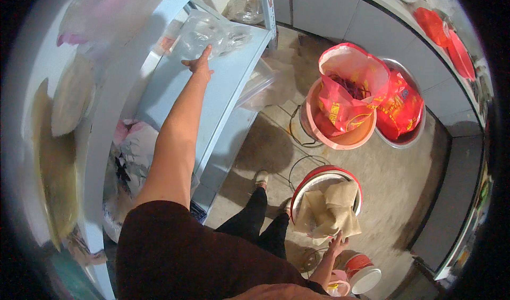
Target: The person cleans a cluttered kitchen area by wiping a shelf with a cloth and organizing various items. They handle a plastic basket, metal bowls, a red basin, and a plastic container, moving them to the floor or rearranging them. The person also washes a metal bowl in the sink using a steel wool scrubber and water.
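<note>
Near the far edge of the floor (396, 188), a pink bucket (308, 115) holds an open red bag (348, 106), beside a metal basin (406, 141) carrying a second red bag (399, 106).

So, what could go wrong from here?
The thin dark wire loop near your shoes might trip you. The beige cloth drapes over the red-rimmed basin, so your right hand could drag it off. The open red bag rises above the peach bucket and might spill.
</note>
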The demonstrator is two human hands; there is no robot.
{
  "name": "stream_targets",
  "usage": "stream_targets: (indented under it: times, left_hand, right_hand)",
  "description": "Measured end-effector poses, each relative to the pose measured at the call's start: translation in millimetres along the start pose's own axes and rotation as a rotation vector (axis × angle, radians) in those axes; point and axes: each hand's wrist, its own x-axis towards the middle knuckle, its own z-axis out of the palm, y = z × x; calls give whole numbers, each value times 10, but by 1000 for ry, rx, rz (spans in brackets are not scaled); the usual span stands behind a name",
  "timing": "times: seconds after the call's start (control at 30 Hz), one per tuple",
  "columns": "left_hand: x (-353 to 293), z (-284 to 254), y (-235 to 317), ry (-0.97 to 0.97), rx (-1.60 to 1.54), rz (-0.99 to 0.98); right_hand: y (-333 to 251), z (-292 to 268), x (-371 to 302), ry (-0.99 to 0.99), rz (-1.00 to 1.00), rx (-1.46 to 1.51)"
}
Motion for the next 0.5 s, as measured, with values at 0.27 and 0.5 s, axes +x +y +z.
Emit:
stream_targets:
  times: [0.27, 0.5]
  left_hand:
    - [1355, 32, 42, -400, -453, -120]
    - [3, -130, 646, -496, -738, 22]
  right_hand:
    - [377, -116, -238, -2, -100, -187]
    - [-385, 124, -770, 173, -417, -225]
